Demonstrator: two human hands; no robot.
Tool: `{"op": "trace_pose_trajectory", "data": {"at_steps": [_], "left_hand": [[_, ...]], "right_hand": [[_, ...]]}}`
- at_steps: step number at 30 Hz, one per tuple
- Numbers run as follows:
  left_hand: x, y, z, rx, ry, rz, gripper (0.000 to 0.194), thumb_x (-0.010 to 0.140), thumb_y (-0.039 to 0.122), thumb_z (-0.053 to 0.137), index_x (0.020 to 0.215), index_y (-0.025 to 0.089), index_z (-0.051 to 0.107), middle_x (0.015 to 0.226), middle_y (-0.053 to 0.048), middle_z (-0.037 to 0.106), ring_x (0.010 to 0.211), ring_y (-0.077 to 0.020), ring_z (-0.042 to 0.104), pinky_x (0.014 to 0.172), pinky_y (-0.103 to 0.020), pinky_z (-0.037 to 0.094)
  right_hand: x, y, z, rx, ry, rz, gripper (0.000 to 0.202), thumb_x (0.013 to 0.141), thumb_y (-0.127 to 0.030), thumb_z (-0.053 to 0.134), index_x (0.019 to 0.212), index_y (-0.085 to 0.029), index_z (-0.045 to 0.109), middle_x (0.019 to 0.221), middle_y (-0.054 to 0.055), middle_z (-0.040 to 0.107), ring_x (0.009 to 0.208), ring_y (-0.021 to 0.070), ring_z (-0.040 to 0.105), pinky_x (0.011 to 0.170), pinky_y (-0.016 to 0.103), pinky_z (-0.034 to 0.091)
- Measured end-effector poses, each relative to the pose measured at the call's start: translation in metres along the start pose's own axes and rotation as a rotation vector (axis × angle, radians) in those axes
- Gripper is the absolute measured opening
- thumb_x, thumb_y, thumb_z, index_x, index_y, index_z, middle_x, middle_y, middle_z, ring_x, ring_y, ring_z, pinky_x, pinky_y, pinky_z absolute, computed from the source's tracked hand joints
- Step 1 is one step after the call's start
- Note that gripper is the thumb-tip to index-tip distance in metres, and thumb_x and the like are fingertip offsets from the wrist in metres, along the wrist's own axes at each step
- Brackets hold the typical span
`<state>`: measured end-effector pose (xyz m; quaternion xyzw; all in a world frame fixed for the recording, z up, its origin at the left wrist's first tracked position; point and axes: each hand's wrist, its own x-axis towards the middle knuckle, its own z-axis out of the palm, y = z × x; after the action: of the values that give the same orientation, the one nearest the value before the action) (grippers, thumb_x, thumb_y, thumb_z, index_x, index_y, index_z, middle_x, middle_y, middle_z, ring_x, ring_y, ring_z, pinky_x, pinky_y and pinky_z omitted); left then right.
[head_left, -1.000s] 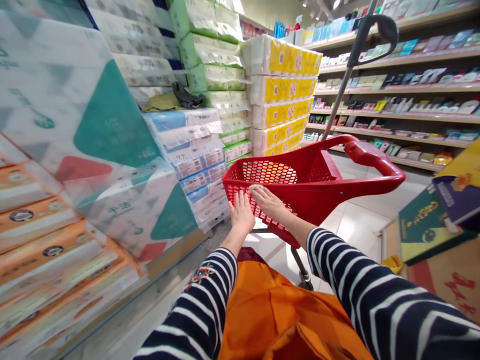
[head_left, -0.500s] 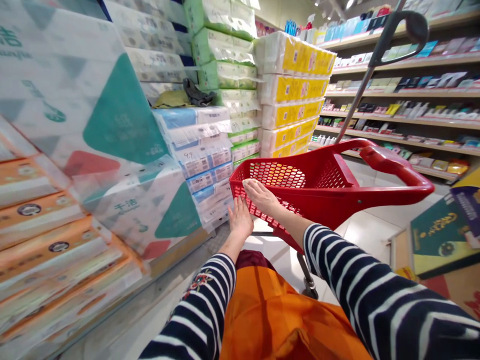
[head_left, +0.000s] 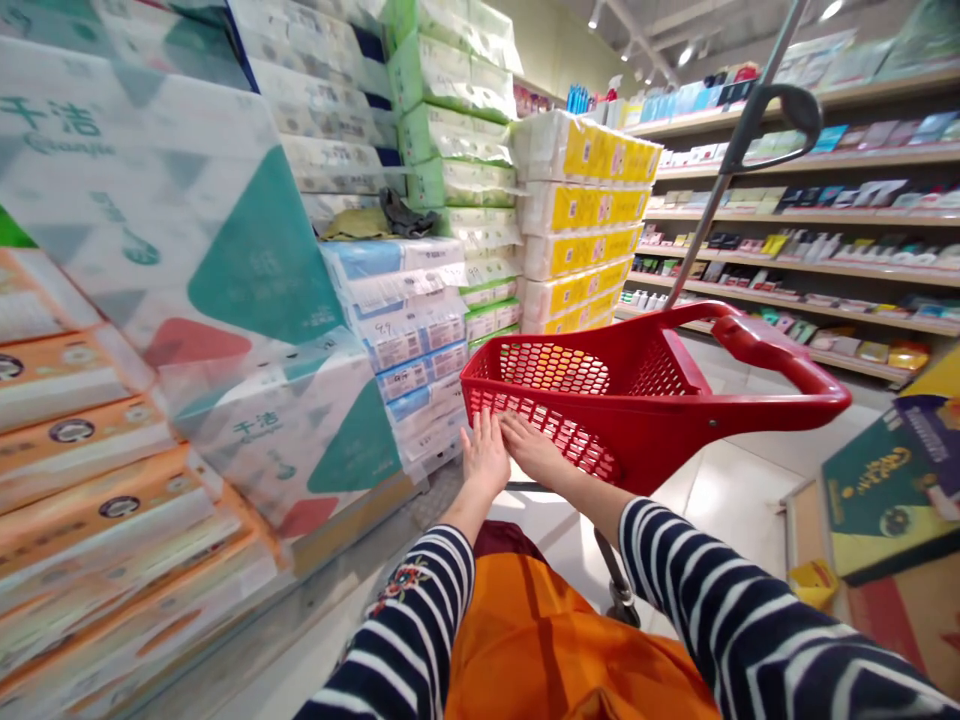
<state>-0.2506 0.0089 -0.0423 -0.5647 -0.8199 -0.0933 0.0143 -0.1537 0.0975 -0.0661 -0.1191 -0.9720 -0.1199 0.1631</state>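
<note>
A red shopping cart with a mesh basket stands in front of me, its handle toward the right. My left hand is at the basket's near left corner, back up, fingers stretched out, with nothing visible in it. Beside it, my right hand lies with its fingers extended against or just in front of the mesh side, the fingertips close to the left hand's. Whether the palms touch the cart cannot be made out. No goods show inside the basket.
Stacked tissue packs and large white-and-teal packages rise at the left. Yellow-and-white packs stand behind the cart. Shelves of small goods line the right back. A green box is at the right, and a metal pole rises behind the cart.
My right hand has come down from the basket's top rim to its mesh side, beside my left hand. The view has tilted up slightly.
</note>
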Motion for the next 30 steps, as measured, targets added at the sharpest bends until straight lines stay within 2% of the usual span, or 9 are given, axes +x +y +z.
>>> {"op": "trace_pose_trajectory", "data": {"at_steps": [3, 6, 9, 12, 14, 18, 21, 26, 30], "left_hand": [[0.007, 0.010, -0.012, -0.004, 0.039, -0.003, 0.070, 0.078, 0.016, 0.034, 0.143, 0.004, 0.013, 0.153, -0.012, 0.005, 0.140, -0.0258, 0.003, 0.111, -0.052, 0.011], [0.011, 0.022, -0.023, 0.007, 0.075, 0.028, 0.068, 0.079, 0.017, 0.033, 0.143, 0.005, 0.015, 0.153, -0.012, 0.008, 0.140, -0.0259, 0.004, 0.112, -0.051, 0.011], [0.010, 0.037, -0.028, 0.020, 0.098, 0.058, 0.066, 0.080, 0.018, 0.033, 0.143, 0.006, 0.017, 0.153, -0.012, 0.010, 0.140, -0.0256, 0.006, 0.112, -0.051, 0.010], [0.007, 0.051, -0.030, 0.039, 0.113, 0.102, 0.066, 0.080, 0.019, 0.035, 0.143, 0.007, 0.019, 0.153, -0.012, 0.011, 0.140, -0.0251, 0.007, 0.112, -0.051, 0.010], [0.007, 0.059, -0.033, 0.047, 0.114, 0.127, 0.065, 0.080, 0.018, 0.034, 0.143, 0.008, 0.020, 0.152, -0.012, 0.011, 0.140, -0.0247, 0.008, 0.112, -0.051, 0.011], [0.016, 0.075, -0.046, 0.049, 0.078, 0.139, 0.065, 0.080, 0.015, 0.033, 0.143, 0.011, 0.019, 0.153, -0.010, 0.012, 0.140, -0.0234, 0.010, 0.111, -0.052, 0.013], [0.023, 0.097, -0.057, 0.042, 0.017, 0.202, 0.069, 0.078, 0.017, 0.039, 0.143, 0.014, 0.016, 0.153, -0.010, 0.009, 0.140, -0.0232, 0.008, 0.110, -0.054, 0.013], [0.023, 0.138, -0.064, 0.013, -0.122, 0.315, 0.075, 0.075, 0.023, 0.045, 0.143, 0.012, 0.014, 0.153, -0.011, 0.009, 0.140, -0.0233, 0.007, 0.110, -0.055, 0.011], [0.019, 0.150, -0.069, 0.013, -0.138, 0.330, 0.076, 0.072, 0.023, 0.044, 0.142, 0.012, 0.017, 0.152, -0.013, 0.015, 0.140, -0.0248, 0.011, 0.109, -0.058, 0.012]], "right_hand": [[0.019, 0.021, -0.033, -0.074, 0.142, 0.103, 0.049, 0.086, -0.009, 0.037, 0.135, -0.007, 0.040, 0.142, 0.015, 0.036, 0.135, 0.0285, 0.024, 0.110, 0.047, 0.026], [0.018, 0.038, -0.053, -0.126, 0.178, 0.189, 0.050, 0.085, -0.006, 0.036, 0.134, -0.004, 0.040, 0.141, 0.017, 0.037, 0.135, 0.0297, 0.024, 0.110, 0.048, 0.024], [-0.007, 0.038, -0.051, -0.130, 0.142, 0.141, 0.047, 0.083, -0.006, 0.039, 0.130, -0.003, 0.045, 0.136, 0.018, 0.044, 0.132, 0.0286, 0.030, 0.109, 0.047, 0.028], [-0.034, 0.029, -0.044, -0.128, 0.094, 0.107, 0.041, 0.085, -0.008, 0.040, 0.123, -0.006, 0.053, 0.125, 0.016, 0.055, 0.123, 0.0261, 0.042, 0.105, 0.043, 0.036], [-0.045, 0.025, -0.049, -0.146, 0.113, 0.112, 0.040, 0.085, -0.008, 0.039, 0.121, -0.009, 0.055, 0.124, 0.014, 0.056, 0.122, 0.0250, 0.044, 0.103, 0.042, 0.038], [-0.051, 0.037, -0.089, -0.227, 0.218, 0.219, 0.046, 0.085, -0.007, 0.039, 0.130, -0.009, 0.047, 0.137, 0.014, 0.044, 0.130, 0.0268, 0.034, 0.108, 0.045, 0.031], [-0.061, 0.055, -0.123, -0.276, 0.186, 0.387, 0.044, 0.086, -0.008, 0.037, 0.128, -0.005, 0.048, 0.135, 0.017, 0.045, 0.128, 0.0289, 0.035, 0.107, 0.045, 0.031], [-0.100, 0.074, -0.159, -0.337, 0.147, 0.450, 0.042, 0.088, -0.011, 0.034, 0.127, -0.007, 0.050, 0.131, 0.016, 0.050, 0.125, 0.0277, 0.038, 0.107, 0.043, 0.030], [-0.137, 0.085, -0.184, -0.314, 0.146, 0.557, 0.045, 0.087, -0.010, 0.033, 0.129, -0.011, 0.049, 0.134, 0.014, 0.047, 0.127, 0.0293, 0.036, 0.105, 0.046, 0.029]]}}
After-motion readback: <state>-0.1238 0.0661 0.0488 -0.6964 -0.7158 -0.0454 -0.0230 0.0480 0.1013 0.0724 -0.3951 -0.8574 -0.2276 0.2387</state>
